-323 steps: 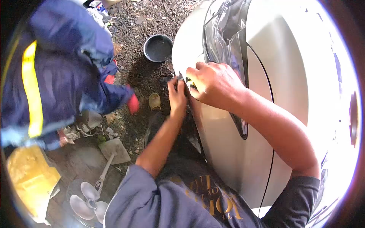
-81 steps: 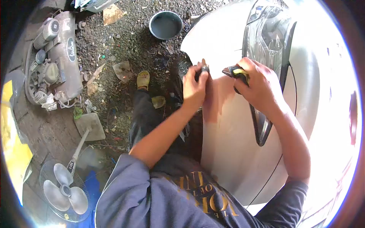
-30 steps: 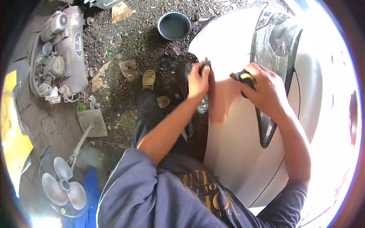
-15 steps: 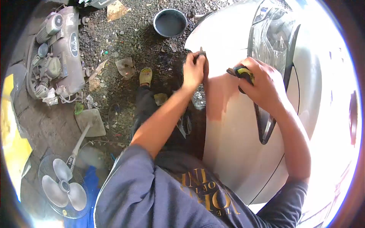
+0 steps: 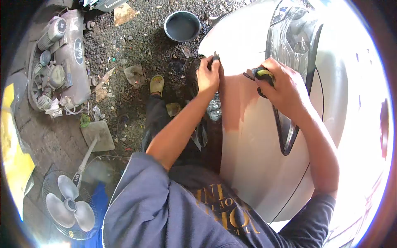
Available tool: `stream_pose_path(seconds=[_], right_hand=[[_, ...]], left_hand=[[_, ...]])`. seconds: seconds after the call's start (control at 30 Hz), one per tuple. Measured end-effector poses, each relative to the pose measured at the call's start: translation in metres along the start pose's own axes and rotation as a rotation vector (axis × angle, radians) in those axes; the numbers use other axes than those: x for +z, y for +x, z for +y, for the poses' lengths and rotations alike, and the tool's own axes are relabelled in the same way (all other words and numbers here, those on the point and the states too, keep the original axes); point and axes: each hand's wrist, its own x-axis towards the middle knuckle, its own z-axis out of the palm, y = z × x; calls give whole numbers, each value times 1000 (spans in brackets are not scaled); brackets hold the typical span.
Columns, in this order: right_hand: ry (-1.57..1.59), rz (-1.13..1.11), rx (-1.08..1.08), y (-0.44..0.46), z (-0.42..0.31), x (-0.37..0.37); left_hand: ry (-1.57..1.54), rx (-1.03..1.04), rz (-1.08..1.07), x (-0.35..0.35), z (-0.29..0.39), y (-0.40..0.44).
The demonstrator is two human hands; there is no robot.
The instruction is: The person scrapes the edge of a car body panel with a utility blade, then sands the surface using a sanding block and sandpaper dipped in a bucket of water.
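My left hand (image 5: 208, 76) is closed at the edge of a white car body panel (image 5: 264, 165). A small dark piece with a narrow tip (image 5: 215, 56) shows above its fingers; its kind is unclear. My right hand (image 5: 285, 84) grips a tool with a black and yellow-green handle (image 5: 263, 75) over the panel, beside the headlight (image 5: 291, 47). A short, thin dark end of the tool points left toward a pinkish-brown patch (image 5: 233, 97) on the panel. The patch lies between my hands.
A dark bucket of greyish liquid (image 5: 182, 26) stands on the gravel ahead. At left are a grey air compressor (image 5: 74, 62) and a pedestal fan (image 5: 70, 205) lying on the ground. My foot wears a yellowish clog (image 5: 156, 84).
The view has shifted slightly, moving most things a little left. My left hand has turned a little at the panel's edge. My right hand keeps its grip on the tool.
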Motion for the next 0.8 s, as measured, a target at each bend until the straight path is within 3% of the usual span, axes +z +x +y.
stream_pose_path(seconds=[0.1,0.23,0.33,0.47,0.57,0.73,0.8], right_hand=[[43,30,-25,0,1,1],[69,43,-21,-2,-1,0],[50,35,-25,0,-1,-2],[26,54,-22,-1,-2,2],[36,40,-1,0,-3,-2],[13,16,-32,1,0,1],[-11,20,-65,0,1,1]], left_hand=[[17,173,-12,-9,2,-48],[-153,-116,-86,-2,11,0],[-133,-77,-57,-2,22,-11],[52,166,-107,-14,18,-52],[-203,-146,-174,-4,25,-6],[144,133,-126,-22,31,-61],[9,139,-173,-20,23,-51]])
